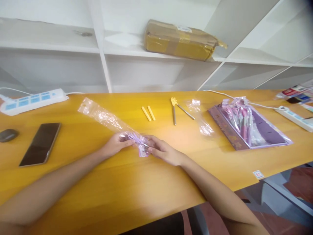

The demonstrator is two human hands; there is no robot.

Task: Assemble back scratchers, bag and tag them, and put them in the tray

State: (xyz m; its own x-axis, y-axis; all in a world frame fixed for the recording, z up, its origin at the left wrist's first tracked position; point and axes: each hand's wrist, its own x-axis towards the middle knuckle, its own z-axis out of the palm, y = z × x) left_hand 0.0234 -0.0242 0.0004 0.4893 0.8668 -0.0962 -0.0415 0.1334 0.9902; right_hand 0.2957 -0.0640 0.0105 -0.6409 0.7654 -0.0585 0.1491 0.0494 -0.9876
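Observation:
My left hand is closed on a crinkled purple piece, near one end of a long clear plastic bag. Fingers of my right hand pinch a thin metal rod at that same bundle, and a purple and clear flap hangs below. The exact kind of the purple piece cannot be made out. Beyond my hands lie two pale yellow sticks and two metal rods with frilly yellow heads. A second crumpled clear bag lies to their right.
A purple star-patterned box at right holds plastic-wrapped pink items. At left are a phone, a black mouse and a power strip; another strip is far right. A taped parcel sits on the shelf.

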